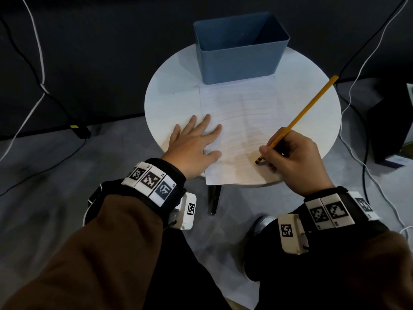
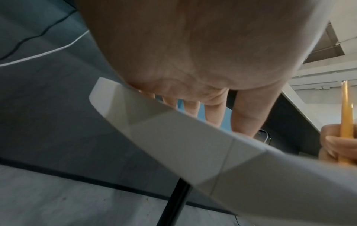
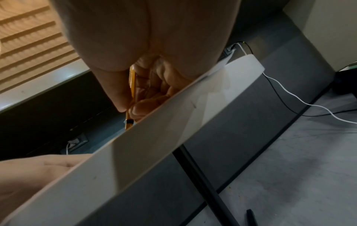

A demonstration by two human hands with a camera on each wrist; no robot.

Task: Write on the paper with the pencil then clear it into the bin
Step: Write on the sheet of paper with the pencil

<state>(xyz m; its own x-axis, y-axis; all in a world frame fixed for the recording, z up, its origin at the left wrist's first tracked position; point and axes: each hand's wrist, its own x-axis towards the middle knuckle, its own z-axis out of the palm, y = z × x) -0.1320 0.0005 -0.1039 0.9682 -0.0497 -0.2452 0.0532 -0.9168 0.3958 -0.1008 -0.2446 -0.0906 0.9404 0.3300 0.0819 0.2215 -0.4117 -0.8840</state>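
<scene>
pencil [image 1: 297, 118] tip perhaps on paper [image 1: 237, 130]

The head camera looks steeply down on the round white table [image 1: 174, 101]. Both wrist cameras sit close beneath the palms, at the table's edge, sharing the yellow wooden pencil [image 2: 346, 116].

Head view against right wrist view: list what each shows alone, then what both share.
Only the head view shows the blue bin and the paper's lined top. Only the right wrist view shows the table's underside and a slatted panel. Both show the right hand gripping the yellow pencil and the left hand.
</scene>
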